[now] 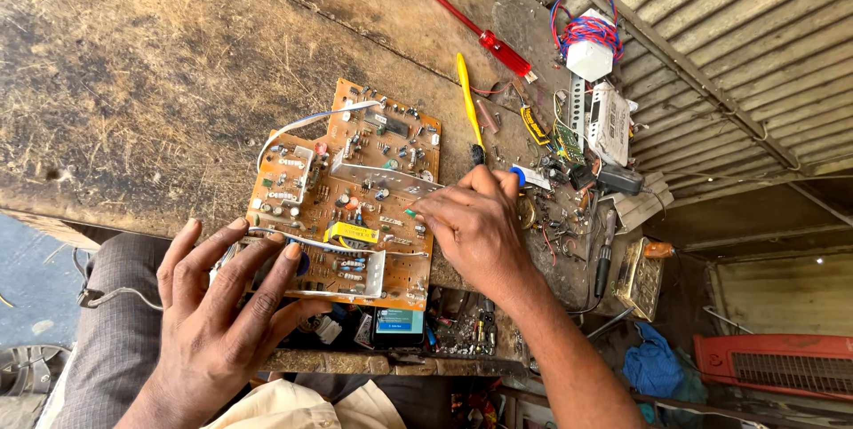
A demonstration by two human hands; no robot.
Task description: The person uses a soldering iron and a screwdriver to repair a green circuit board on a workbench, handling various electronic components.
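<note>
An orange circuit board point(346, 194) lies flat on the worn wooden bench point(151, 83), its near edge reaching the bench's front lip. The left hand point(222, 305) comes up from below the board, palm down and fingers spread wide; its fingertips point(290, 251) rest on the board's near-left edge, pressing on it rather than closing around it. The right hand point(475, 225) reaches in from the lower right, forearm running diagonally away from the board, and settles over the board's right edge. Its fingers are drawn together around a small blue-tipped tool point(518, 177), with one fingertip touching the board surface; how tightly it pinches the tool cannot be told.

A white ribbon cable point(298, 124) arcs off the board's far-left side, and a grey metal heat sink point(382, 178) crosses the board's middle. Just right of the board lies a yellow-handled tool point(468, 100), and beyond that, farther from the board, a red-handled screwdriver point(462, 16). Right of the board the bench is crowded with loose components, a small green board point(569, 140) and a white block wound with red and blue wire point(588, 43). Below the board's near edge sits a small device with a lit screen point(399, 322). Nothing lies between either hand and the board.
</note>
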